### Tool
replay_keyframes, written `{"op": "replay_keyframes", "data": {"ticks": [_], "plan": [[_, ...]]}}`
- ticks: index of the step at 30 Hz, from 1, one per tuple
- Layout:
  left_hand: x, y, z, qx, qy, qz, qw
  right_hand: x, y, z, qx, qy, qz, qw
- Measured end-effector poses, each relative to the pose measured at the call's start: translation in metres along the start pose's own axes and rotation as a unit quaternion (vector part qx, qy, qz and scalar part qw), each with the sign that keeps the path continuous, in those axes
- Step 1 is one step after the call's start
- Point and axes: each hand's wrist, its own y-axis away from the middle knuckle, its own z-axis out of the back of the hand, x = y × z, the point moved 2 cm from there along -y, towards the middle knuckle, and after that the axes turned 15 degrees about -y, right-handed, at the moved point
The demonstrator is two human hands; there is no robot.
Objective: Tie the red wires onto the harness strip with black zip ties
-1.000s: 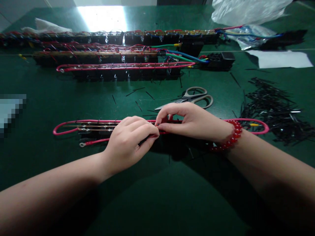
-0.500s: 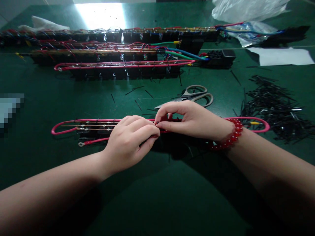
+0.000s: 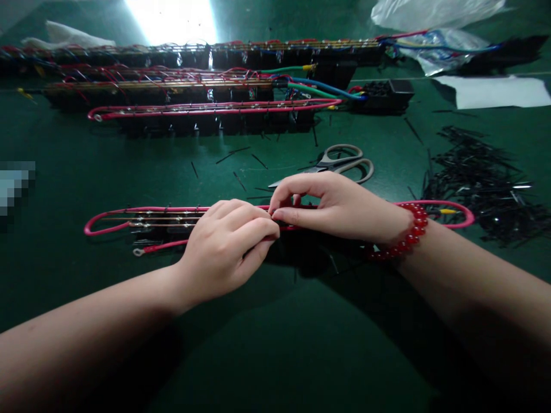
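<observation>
Both hands meet over the middle of a long black assembly with metal rods, which lies across the green table. A thick red cable loops around its two ends, and a ring terminal tips the cable's loose end at the left. My left hand is closed, thumb against curled fingers, at the near side of the assembly. My right hand, with a red bead bracelet above it, pinches at the cable beside the left fingertips. What sits between the fingertips is too small and hidden to name.
Grey-handled scissors lie just beyond my right hand. A heap of black cable ties covers the right side, with several loose ones scattered around. Similar wired assemblies stretch across the back, near white paper and plastic bags.
The hands keep almost the same pose and place, fingertips together over the assembly. The view has shifted slightly, so the things at the back appear a little higher.
</observation>
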Motion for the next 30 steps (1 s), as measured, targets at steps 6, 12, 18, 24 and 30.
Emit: {"op": "replay_keyframes", "data": {"ticks": [6, 12, 18, 24, 30], "plan": [[0.0000, 0.0008, -0.0005, 0.001, -0.005, -0.007, 1.000, 0.0002, -0.0003, -0.0002, 0.000, 0.002, -0.009, 1.000], [-0.0015, 0.0001, 0.0002, 0.006, -0.017, -0.005, 1.000, -0.0004, -0.0006, -0.0003, 0.001, 0.008, -0.003, 1.000], [-0.0007, 0.0001, 0.0003, 0.016, -0.039, -0.024, 0.999, 0.0001, -0.0003, -0.0002, 0.000, 0.018, -0.004, 1.000], [-0.0006, 0.0005, 0.0003, 0.020, -0.058, -0.038, 0.997, -0.0004, -0.0005, -0.0008, 0.001, 0.017, -0.006, 1.000], [-0.0012, 0.0007, 0.0008, 0.019, -0.064, -0.037, 0.997, -0.0003, -0.0007, -0.0007, -0.001, 0.019, -0.004, 1.000]]}}
